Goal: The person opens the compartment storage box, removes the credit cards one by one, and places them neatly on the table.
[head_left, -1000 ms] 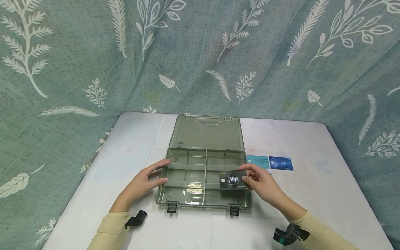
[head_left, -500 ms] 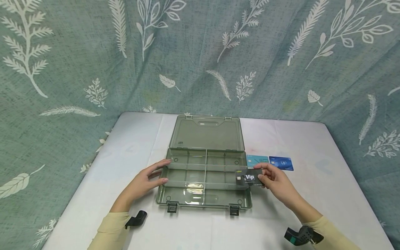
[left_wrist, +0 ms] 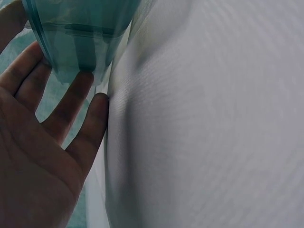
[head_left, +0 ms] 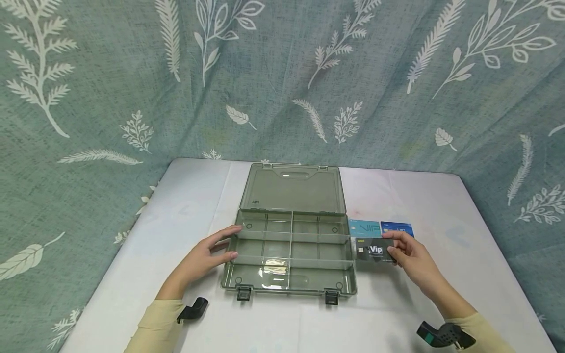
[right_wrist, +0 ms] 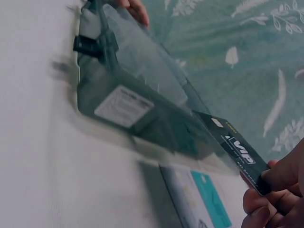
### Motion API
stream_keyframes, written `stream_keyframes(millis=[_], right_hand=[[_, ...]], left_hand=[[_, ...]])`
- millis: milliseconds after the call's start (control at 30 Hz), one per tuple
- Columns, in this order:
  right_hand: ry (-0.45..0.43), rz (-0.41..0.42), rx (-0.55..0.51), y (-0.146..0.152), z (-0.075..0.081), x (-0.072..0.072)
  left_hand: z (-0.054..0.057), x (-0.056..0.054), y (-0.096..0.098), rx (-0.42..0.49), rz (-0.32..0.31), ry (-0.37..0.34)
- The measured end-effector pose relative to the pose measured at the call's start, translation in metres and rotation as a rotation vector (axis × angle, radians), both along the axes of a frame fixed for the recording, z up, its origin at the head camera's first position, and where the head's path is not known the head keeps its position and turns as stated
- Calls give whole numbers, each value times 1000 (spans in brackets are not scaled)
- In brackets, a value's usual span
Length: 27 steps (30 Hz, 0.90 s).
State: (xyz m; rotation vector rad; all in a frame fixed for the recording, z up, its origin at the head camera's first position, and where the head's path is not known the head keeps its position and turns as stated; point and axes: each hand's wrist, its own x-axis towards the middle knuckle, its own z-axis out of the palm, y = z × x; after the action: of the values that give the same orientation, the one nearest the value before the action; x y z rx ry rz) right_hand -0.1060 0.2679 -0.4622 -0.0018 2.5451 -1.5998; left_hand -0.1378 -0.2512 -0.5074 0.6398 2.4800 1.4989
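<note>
My right hand pinches a black VIP card by its right end, thumb on top. It hangs just right of a green see-through compartment box, over the table. In the right wrist view, the black card is tilted, its printed face showing. My left hand rests at the box's left side, index finger and thumb at the rim. In the left wrist view, the other fingers reach out straight along the box wall.
Behind the black card lie a teal VIP card and a blue VIP card. A pale card shows beside the teal one in the right wrist view. The box lid is folded back toward the leaf-patterned curtain.
My right hand has carried the black card rightward, from above the box's right compartments to beyond its right edge. My left hand has stayed at the box.
</note>
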Motion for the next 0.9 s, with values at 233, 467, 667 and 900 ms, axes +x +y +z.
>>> stream_keyframes(millis=[233,467,667,900], right_hand=[[-8,-45,52,18,-6,1],[-12,-78,96,36,-14,0],[-31,-105,134,50,-24,-1],[-49,-128,213,65,-36,-3]], left_hand=[[-1,-1,0,4,3,2],[-1,-1,0,3,6,-3],[-1,-1,0,0,8,-5],[-1,-1,0,-2,10,-6]])
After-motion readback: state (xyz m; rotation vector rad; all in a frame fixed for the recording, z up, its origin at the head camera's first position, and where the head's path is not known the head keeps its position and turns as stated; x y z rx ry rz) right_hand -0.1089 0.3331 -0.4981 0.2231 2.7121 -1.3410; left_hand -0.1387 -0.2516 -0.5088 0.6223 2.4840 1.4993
